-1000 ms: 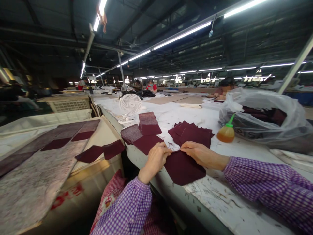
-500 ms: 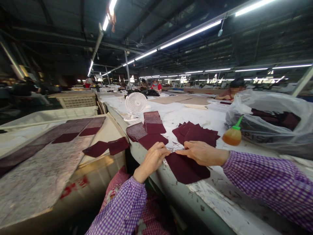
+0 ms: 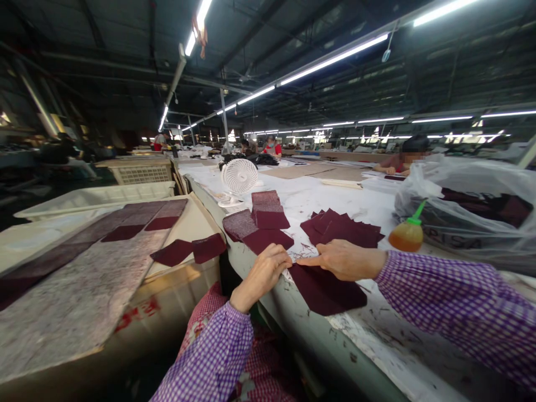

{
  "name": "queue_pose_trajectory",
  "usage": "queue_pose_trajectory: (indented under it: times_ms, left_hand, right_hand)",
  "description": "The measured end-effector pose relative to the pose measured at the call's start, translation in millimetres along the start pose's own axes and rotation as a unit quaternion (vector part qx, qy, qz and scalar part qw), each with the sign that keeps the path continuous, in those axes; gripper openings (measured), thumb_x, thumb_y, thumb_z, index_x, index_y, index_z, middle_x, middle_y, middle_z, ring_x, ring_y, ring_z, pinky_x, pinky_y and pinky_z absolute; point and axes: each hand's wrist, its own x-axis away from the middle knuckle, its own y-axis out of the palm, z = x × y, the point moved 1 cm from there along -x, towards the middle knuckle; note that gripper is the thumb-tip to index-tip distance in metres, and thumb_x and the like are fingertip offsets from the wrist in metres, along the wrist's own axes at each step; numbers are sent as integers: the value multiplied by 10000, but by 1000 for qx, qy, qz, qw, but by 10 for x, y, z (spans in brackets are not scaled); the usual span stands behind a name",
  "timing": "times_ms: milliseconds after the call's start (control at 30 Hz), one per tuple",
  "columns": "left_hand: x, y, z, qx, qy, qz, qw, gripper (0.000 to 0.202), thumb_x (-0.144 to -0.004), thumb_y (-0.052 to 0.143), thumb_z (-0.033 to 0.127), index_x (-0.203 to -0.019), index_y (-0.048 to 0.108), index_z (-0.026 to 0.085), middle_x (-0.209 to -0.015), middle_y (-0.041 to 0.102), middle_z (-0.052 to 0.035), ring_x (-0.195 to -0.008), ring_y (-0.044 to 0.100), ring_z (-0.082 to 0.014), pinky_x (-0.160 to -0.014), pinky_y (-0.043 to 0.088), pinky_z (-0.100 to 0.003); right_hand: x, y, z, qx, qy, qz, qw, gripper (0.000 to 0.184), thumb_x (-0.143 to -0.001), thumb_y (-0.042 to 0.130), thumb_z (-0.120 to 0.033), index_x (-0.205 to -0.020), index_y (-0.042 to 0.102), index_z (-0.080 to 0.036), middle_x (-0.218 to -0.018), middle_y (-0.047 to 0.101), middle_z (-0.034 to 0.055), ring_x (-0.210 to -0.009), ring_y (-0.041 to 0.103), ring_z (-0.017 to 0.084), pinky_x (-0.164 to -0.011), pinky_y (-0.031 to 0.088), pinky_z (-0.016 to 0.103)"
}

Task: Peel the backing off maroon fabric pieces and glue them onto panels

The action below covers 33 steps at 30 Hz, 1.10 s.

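A dark maroon fabric piece (image 3: 329,290) with a pointed lower edge lies on the white table near its front edge. At its upper left corner, the fingertips of my left hand (image 3: 263,274) are pinched together on the edge. My right hand (image 3: 345,259) rests over the piece's top edge, its index finger stretched out toward my left fingertips and its other fingers partly hidden. Behind my right hand is a fanned stack of maroon pieces (image 3: 341,228). Beyond my left hand, other maroon pieces (image 3: 268,240) overlap, some showing a speckled grey-pink side.
A small white fan (image 3: 239,176) stands farther back. On the right are a squeeze bottle (image 3: 406,237) with amber liquid and a clear plastic bag (image 3: 456,234) holding dark fabric. To the left, a bin (image 3: 184,285) carries a speckled board (image 3: 87,290) and more maroon pieces. Co-workers sit farther off.
The view has shifted slightly, so the surroundings sit a little farther right. My right index finger reaches a bit farther left along the fabric's edge; my left hand keeps its pinch.
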Motion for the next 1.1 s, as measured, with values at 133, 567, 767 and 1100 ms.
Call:
queue_pose_trajectory:
  times_ms: [133,567,767,1100]
  left_hand:
    - [72,-100,-80,85,-29,31,996,184,-888,488,206,-796,642,168,-883,632,-45,-840,571,-154,-774,452,-272]
    - [-205,-18,-98,-228,-117,-7,967,151,-798,619,300,-873,611,169,-930,588,-64,-927,515,-233,-828,413,-374]
    - [-329,-64,-296,-216,-134,5,967,176,-868,512,291,-915,624,163,-948,594,-73,-946,521,-218,-846,419,-335]
    - [-550,14,-735,-208,-170,60,961,113,-821,510,123,-799,617,152,-924,607,-76,-936,534,-198,-847,426,-312]
  right_hand:
    - [-66,-12,-65,6,-3,36,999,569,-805,432,-90,-1325,470,-319,-914,605,100,-510,479,108,-522,312,255]
    - [-159,132,292,-326,22,67,943,125,-798,533,-282,-757,544,-164,-766,566,21,-699,512,140,-667,402,274]
    - [148,270,979,-320,169,103,926,158,-818,457,-313,-858,538,-183,-777,622,35,-707,568,168,-653,421,283]
    - [-565,43,823,-91,145,115,979,268,-859,455,-201,-1035,652,-156,-1048,651,111,-952,604,203,-854,437,307]
